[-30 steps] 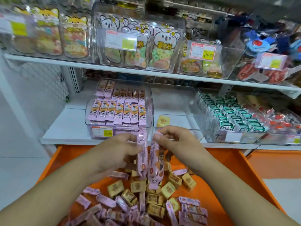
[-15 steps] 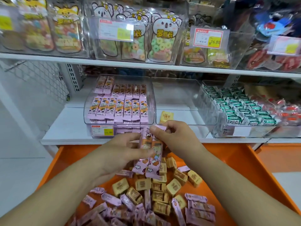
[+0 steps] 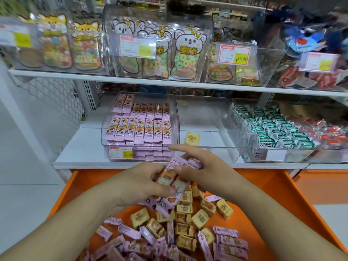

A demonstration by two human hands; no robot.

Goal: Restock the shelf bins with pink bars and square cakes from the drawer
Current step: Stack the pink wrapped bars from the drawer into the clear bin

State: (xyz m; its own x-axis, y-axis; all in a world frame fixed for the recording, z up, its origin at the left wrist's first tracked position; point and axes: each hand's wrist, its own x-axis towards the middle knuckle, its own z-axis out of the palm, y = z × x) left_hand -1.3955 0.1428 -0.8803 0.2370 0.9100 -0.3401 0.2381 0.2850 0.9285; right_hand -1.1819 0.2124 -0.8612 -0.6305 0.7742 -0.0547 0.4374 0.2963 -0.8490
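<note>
Shelving: white two-tier shelf point(image 3: 90, 146) — clear bins on both tiers, wire mesh backing at left.
Drawer: orange drawer point(image 3: 293, 200) pulled out below the lower shelf, holding a loose heap of wrapped snacks.
Upper tier: clear bin point(image 3: 158, 42) of koala-shaped pouches printed 罗班长, ring gummies visible inside; price tag point(image 3: 234, 53) on the next bin reads ¥16.80.
Pink-bar bin: left bin point(image 3: 140, 127) on the lower tier, bars in neat upright rows, nearly full; its front label point(image 3: 120, 152) reads 16.80.
Middle bin: clear bin point(image 3: 205, 129) just right of it, holding a single square cake point(image 3: 192, 138), yellow wrapper, writing too small to read.
Green packs: right bin point(image 3: 273, 129) stacked with green-and-white packs, front row marked 好吃点.
Loose stock: square cakes point(image 3: 185, 213) and pink bars point(image 3: 229, 243) mixed in the drawer, print blurred.
Held bundle: pink bars in hand point(image 3: 169, 185), a few stacked lengthwise, above the drawer and just in front of the shelf edge.
Left hand point(image 3: 139, 183): fingers curled round the bundle's lower half, thumb across its face.
Right hand point(image 3: 205, 170): pinching the bundle's upper end — index finger extended above it.
</note>
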